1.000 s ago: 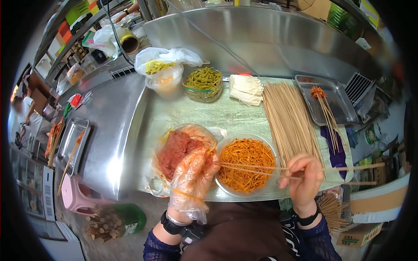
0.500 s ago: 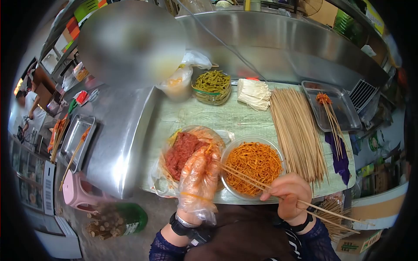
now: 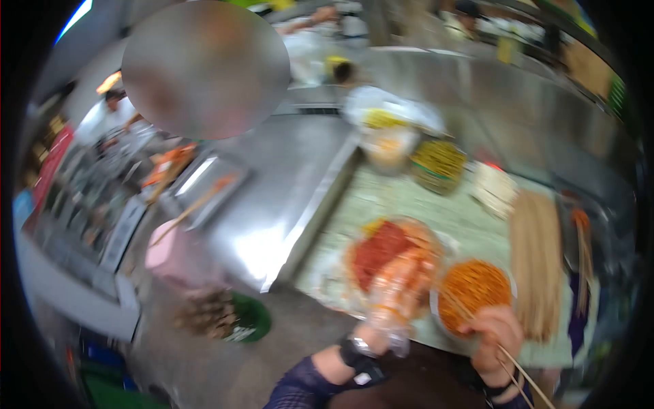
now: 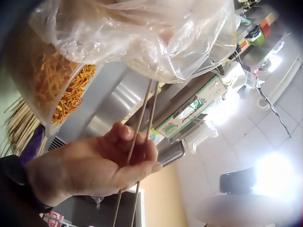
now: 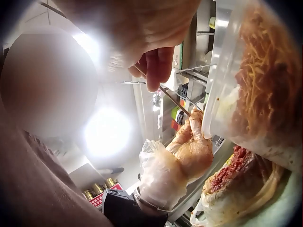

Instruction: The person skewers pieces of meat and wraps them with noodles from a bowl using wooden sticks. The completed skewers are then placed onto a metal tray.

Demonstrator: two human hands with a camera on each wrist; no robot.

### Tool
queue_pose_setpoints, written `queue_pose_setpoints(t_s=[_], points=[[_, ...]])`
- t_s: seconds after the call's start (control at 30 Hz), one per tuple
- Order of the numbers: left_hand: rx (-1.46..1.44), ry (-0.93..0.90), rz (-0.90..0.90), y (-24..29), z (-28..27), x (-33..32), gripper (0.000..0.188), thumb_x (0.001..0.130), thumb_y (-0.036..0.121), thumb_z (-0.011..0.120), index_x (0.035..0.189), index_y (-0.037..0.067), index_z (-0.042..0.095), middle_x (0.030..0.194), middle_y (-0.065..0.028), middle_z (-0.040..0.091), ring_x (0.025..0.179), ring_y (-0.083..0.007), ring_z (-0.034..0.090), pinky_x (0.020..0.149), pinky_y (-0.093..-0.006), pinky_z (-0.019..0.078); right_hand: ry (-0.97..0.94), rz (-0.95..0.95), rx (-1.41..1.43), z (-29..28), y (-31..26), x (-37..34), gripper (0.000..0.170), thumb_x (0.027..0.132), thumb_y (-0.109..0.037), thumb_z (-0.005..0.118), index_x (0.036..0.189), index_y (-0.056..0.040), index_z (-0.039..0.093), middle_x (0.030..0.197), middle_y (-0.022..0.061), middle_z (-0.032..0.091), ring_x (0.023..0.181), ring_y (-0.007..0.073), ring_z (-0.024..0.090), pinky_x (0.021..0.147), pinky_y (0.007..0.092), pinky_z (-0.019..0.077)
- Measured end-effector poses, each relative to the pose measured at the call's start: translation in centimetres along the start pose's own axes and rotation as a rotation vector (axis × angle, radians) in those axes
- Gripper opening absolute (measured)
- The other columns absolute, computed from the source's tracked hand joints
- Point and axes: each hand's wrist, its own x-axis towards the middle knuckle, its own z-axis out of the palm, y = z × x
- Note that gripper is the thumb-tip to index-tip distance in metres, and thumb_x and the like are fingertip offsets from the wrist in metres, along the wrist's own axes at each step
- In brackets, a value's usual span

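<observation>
My left hand [image 3: 405, 279], in a clear plastic glove with orange smears, is curled beside a plastic-lined bowl of red minced meat [image 3: 381, 252]. In the right wrist view its gloved fingers [image 5: 191, 142] close round the tips of thin bamboo skewers [image 5: 176, 101]; what else lies inside them is hidden. My bare right hand [image 3: 496, 334] pinches two skewers [image 4: 142, 113] farther down, their free ends pointing toward the body. It is at the near edge of a clear tub of orange shreds [image 3: 477, 293], which the skewers cross. The head view is blurred.
A large bundle of bamboo skewers [image 3: 536, 266] lies right of the tub. Behind stand a container of green pieces [image 3: 438, 167] and white enoki-like strands [image 3: 495, 191]. Left are a metal tray [image 3: 204, 187] holding a loaded skewer and a pink stool [image 3: 180, 252]. A person [image 3: 116, 116] is far left.
The head view has swung left, so the table appears farther right. My right hand has lowered toward the body, tilting the skewers steeper. The left hand keeps its hold beside the meat.
</observation>
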Motion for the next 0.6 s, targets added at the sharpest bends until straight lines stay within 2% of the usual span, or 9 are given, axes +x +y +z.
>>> queue_pose_setpoints(t_s=[0.07,0.1,0.13,0.17,0.3,0.4,0.5,0.57,0.6], points=[[-0.843,0.206,-0.262,-0.3,0.5,0.7,0.030,0.094,0.011,0.051,0.123,0.003,0.051,0.122,-0.0117,0.054,0.115,-0.0250,0.052,0.098,-0.0358,0.0451,0.047,-0.006,0.060,0.7,-0.5,0.1,0.033,0.097,-0.025,0.038,0.081,-0.0028,0.058,0.074,0.0099,0.060,0.060,0.0227,0.052,0.058,0.0329,0.0448],[-1.055,0.279,-0.277,-0.1,0.6,0.6,0.028,0.093,0.009,0.053,0.120,0.003,0.053,0.120,-0.0114,0.055,0.114,-0.0257,0.053,0.098,-0.0372,0.0451,0.020,-0.012,0.085,0.6,-1.0,0.2,0.032,0.098,-0.025,0.040,0.087,-0.0012,0.058,0.079,0.0119,0.061,0.067,0.0245,0.055,0.063,0.0336,0.0460],[-1.141,0.326,-0.373,-0.3,0.6,1.2,0.026,0.093,0.010,0.054,0.118,0.002,0.054,0.119,-0.0106,0.055,0.113,-0.0245,0.054,0.097,-0.0356,0.0452,-0.008,-0.006,0.092,0.3,-1.5,0.2,0.032,0.098,-0.026,0.041,0.092,0.0004,0.058,0.084,0.0140,0.063,0.074,0.0262,0.057,0.068,0.0343,0.0471],[-1.144,0.332,-0.380,-0.1,0.5,1.4,0.027,0.093,0.012,0.055,0.118,0.002,0.053,0.117,-0.0099,0.056,0.110,-0.0232,0.056,0.094,-0.0343,0.0469,-0.034,0.007,0.090,0.2,-1.6,0.3,0.033,0.099,-0.027,0.042,0.097,0.0020,0.058,0.089,0.0160,0.064,0.081,0.0279,0.060,0.073,0.0350,0.0483],[-1.175,0.351,-0.385,-0.6,0.5,1.1,0.029,0.094,0.015,0.055,0.118,0.001,0.052,0.115,-0.0094,0.057,0.106,-0.0220,0.058,0.092,-0.0330,0.0484,-0.017,0.050,0.098,0.7,-2.3,0.5,0.035,0.099,-0.028,0.041,0.092,0.0015,0.059,0.087,0.0152,0.064,0.080,0.0276,0.059,0.072,0.0358,0.0484],[-1.204,0.342,-0.306,0.5,0.9,1.3,0.029,0.094,0.015,0.055,0.118,-0.001,0.052,0.114,-0.0093,0.058,0.105,-0.0204,0.058,0.091,-0.0317,0.0489,-0.020,0.007,0.072,1.1,-2.3,0.7,0.035,0.099,-0.028,0.042,0.091,0.0012,0.060,0.087,0.0149,0.064,0.079,0.0266,0.059,0.070,0.0355,0.0484],[-0.965,0.274,-0.317,0.0,0.4,1.4,0.031,0.095,0.013,0.053,0.121,-0.004,0.052,0.118,-0.0113,0.057,0.109,-0.0197,0.056,0.094,-0.0326,0.0469,-0.023,-0.047,0.029,1.1,-2.3,0.8,0.034,0.098,-0.027,0.043,0.091,0.0009,0.060,0.088,0.0146,0.064,0.078,0.0256,0.059,0.069,0.0351,0.0484],[-0.926,0.275,-0.309,-0.6,0.5,1.3,0.031,0.095,0.013,0.053,0.120,-0.005,0.052,0.117,-0.0114,0.058,0.108,-0.0195,0.057,0.093,-0.0329,0.0474,-0.017,-0.062,-0.020,1.6,-2.2,0.8,0.034,0.098,-0.027,0.043,0.091,0.0007,0.061,0.088,0.0145,0.064,0.077,0.0250,0.059,0.068,0.0348,0.0483],[-0.907,0.274,-0.306,-0.7,0.5,1.3,0.031,0.094,0.013,0.053,0.120,-0.005,0.052,0.117,-0.0115,0.058,0.107,-0.0195,0.057,0.093,-0.0331,0.0477,-0.015,-0.059,-0.050,2.1,-2.0,0.9,0.033,0.098,-0.026,0.041,0.089,0.0002,0.059,0.085,0.0136,0.061,0.071,0.0244,0.056,0.064,0.0342,0.0469]])
